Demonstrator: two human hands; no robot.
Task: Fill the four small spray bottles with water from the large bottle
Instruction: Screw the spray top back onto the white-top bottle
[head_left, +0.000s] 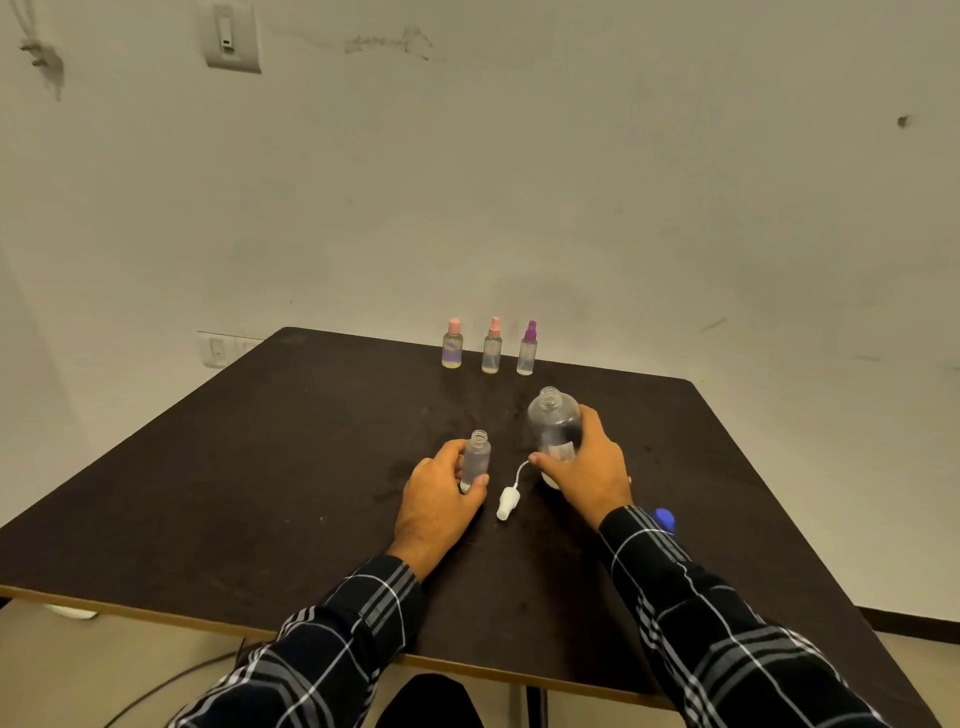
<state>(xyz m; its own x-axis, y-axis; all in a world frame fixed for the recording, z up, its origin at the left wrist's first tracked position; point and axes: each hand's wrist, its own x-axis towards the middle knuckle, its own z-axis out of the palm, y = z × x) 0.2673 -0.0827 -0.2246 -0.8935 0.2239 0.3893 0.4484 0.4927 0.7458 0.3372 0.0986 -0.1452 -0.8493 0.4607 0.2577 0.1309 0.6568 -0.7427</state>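
Both sleeves reach onto the table (260, 441).
My left hand (436, 499) grips the uncapped small bottle (475, 460); at its 3 o'clock, my right hand (589, 475) clasps the large bottle (553, 421). Three capped bottles (491, 347) stand at 12.

Both arms wear long sleeves of one dark shirt. The left sleeve (332, 639) and the right sleeve (727, 629) are black or very dark navy, crossed by a plaid grid of thin white lines and wider grey bands. Each sleeve ends in a buttoned-style cuff at the wrist. The left hand (439, 506) is bare. The right hand (589, 475) carries a small ring (630, 479) on one finger.
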